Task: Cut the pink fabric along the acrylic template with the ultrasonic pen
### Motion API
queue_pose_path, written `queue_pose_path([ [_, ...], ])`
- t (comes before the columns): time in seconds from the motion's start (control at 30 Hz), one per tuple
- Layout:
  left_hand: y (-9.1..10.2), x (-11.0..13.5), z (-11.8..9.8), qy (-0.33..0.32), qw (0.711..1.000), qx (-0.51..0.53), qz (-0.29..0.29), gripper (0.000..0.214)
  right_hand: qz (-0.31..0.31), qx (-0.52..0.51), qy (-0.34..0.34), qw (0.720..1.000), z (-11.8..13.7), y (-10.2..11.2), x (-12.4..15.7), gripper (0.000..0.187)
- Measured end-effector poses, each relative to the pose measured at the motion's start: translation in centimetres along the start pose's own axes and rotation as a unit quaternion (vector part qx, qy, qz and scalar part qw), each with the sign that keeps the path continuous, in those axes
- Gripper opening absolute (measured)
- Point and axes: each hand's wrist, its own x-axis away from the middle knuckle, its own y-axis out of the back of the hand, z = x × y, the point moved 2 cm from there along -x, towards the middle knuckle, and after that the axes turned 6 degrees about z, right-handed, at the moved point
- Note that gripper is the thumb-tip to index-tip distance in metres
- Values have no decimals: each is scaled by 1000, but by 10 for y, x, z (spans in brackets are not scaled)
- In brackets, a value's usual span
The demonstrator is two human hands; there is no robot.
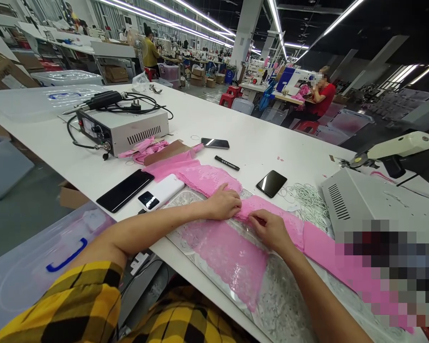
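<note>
A long strip of pink lace [207, 178] runs across the white table [236, 119], and a second piece of pink lace [229, 255] hangs over the near edge on a clear patterned sheet [286, 300]. My left hand [224, 202] rests on the lace strip with its fingers curled and pinched on the fabric. My right hand [271, 229] lies beside it, fingertips pinched on the same lace strip. The two hands almost touch where the pieces meet.
Left of my hands lie a black phone [125, 190] and a white power bank [160, 192]. Behind are a black marker [227, 163], two more phones [215, 143] [271, 183], a grey machine box [123, 128], white elastic loops [305, 197] and another grey box [364, 200]. Other people work at far tables.
</note>
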Motion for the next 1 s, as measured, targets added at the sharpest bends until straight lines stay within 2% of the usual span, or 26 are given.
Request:
queue_pose_path([
  [0.17, 5, -1, -6, -14, 999, 31, 12, 26, 25, -58, -36, 997, -2, 7, -4, 31],
  [0.33, 2, -10, -9, 7, 999, 49, 12, 10, 38, -111, -63, 991, 1, 11, -5, 29],
  [0.67, 10, -16, -2, 28, 995, 83, 39, 24, 31, -152, -74, 985, 4, 10, -6, 25],
  [0.87, 15, -23, -8, 36, 996, 70, 34, 16, -15, -146, -70, 987, 13, 10, -14, 34],
  [1.0, 9, -30, -7, 69, 996, 43, 26, 12, -65, -151, -64, 984, 14, 15, -19, 32],
])
